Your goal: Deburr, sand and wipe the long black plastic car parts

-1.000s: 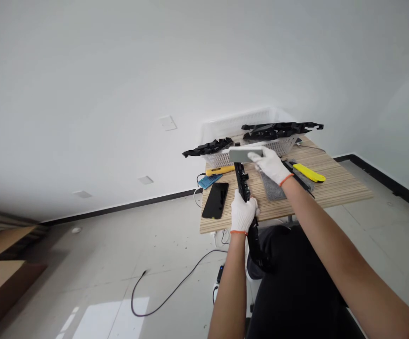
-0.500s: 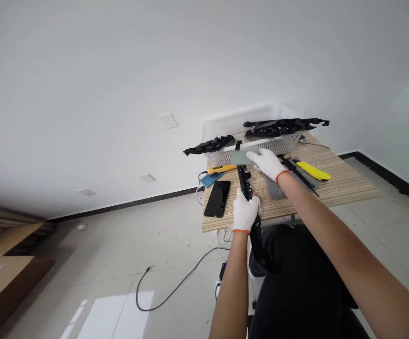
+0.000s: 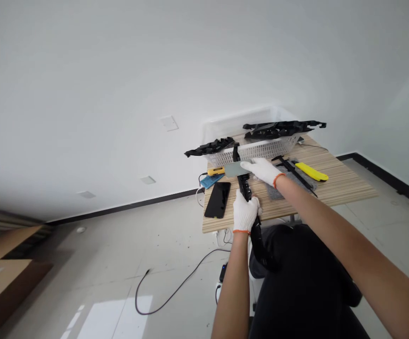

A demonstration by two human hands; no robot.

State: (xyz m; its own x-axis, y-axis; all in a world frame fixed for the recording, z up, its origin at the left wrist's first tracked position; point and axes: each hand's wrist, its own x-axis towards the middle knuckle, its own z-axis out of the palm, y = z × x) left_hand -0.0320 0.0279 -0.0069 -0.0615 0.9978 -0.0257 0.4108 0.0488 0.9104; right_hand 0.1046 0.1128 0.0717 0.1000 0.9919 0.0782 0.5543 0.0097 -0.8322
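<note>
My left hand point(image 3: 245, 211), in a white glove with an orange cuff, is wrapped round a long black plastic part point(image 3: 258, 242). The part runs from the basket's front side, over the table edge, down to my lap. My right hand point(image 3: 261, 170), gloved too, is closed on a flat grey-green sheet point(image 3: 235, 169). The sheet lies across the black part, farther up than my left hand, and covers a stretch of it. Its left end overlaps a yellow-orange tool point(image 3: 215, 171).
A white basket point(image 3: 264, 149) at the table's back holds black parts point(image 3: 282, 129) that jut past its rim. On the wooden table point(image 3: 348, 181) lie a black phone point(image 3: 217, 200), a blue item point(image 3: 211, 181), black calipers point(image 3: 298, 175), a yellow cutter point(image 3: 311, 172) and a grey bag point(image 3: 275, 189).
My right hand has moved a little left and nearer to me with the sheet, which now overlaps the yellow-orange tool. My left hand has hardly moved and keeps its hold.
</note>
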